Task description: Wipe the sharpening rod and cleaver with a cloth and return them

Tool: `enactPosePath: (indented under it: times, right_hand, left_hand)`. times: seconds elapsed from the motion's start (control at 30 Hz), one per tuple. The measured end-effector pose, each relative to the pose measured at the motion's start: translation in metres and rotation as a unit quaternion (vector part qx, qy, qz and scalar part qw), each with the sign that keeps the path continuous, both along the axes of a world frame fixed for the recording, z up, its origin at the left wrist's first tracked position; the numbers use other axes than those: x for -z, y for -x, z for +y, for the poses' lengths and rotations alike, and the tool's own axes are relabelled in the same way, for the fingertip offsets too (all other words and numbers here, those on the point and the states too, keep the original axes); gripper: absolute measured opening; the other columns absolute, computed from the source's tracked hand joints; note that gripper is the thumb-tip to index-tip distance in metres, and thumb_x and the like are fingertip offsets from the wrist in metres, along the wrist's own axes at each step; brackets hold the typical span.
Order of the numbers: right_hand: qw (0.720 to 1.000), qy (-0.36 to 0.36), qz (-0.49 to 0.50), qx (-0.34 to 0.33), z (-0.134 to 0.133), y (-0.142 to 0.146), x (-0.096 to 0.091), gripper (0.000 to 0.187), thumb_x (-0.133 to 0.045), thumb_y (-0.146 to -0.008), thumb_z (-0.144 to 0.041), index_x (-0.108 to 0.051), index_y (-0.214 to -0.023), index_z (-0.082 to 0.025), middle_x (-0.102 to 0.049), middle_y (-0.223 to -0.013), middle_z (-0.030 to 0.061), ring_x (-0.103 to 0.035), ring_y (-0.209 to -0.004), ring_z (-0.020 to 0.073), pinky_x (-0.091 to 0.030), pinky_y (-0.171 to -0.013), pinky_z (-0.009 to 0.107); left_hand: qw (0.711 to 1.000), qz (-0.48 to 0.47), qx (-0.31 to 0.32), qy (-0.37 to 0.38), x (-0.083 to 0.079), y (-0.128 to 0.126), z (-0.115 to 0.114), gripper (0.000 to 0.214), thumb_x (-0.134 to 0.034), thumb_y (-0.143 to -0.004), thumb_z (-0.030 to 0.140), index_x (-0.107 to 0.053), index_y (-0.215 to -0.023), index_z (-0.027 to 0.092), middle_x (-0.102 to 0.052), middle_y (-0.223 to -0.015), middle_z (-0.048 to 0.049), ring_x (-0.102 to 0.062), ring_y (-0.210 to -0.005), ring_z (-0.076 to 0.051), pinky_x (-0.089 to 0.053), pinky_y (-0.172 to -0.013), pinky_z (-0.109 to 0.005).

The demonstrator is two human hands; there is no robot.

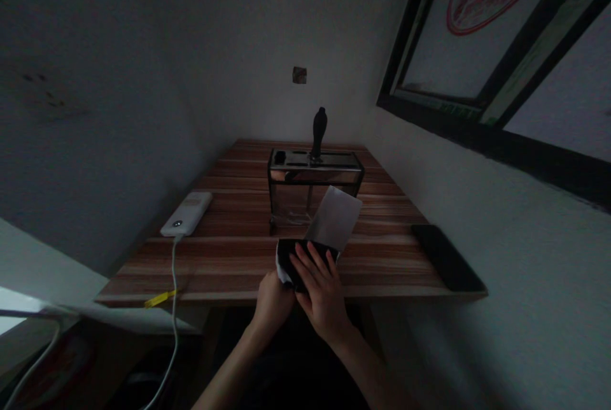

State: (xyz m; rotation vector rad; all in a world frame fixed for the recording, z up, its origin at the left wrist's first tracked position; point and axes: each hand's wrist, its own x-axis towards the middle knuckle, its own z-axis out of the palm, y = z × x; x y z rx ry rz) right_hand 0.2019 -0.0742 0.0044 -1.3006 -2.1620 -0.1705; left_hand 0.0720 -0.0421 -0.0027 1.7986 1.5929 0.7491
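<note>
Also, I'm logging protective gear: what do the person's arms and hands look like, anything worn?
The left hand and right hand wear no gloves, and no watch, ring or band shows in the dim light. Both forearms are bare down to the picture's lower edge, with no sleeves in view.

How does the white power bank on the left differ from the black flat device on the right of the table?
The power bank is white and chunky; the black device is dark and thin. The power bank has a white cable running from it; the black device shows none. Both lie flat on the wooden table.
</note>
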Motion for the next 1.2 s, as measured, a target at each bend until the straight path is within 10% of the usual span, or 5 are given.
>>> enactPosePath:
  times: [1.2]
  right_hand:
    - [0.985,-0.092,0.032,0.143,0.069,-0.051,-0.065,0.052,-0.039,-0.091,-0.024,-0.028,-0.142,-0.024,-0.028,-0.148,0.0027,-0.015,-0.139,0.0213,-0.013,-0.112,0.051]
  left_hand:
    - [1.0,0.018,0.012,-0.021,-0.014,-0.004,-0.003,0.016,-0.054,-0.081,0.03,-0.062,-0.086,0.018,-0.069,-0.071,-0.0043,-0.065,-0.067,-0.018,-0.038,-0.057,-0.021]
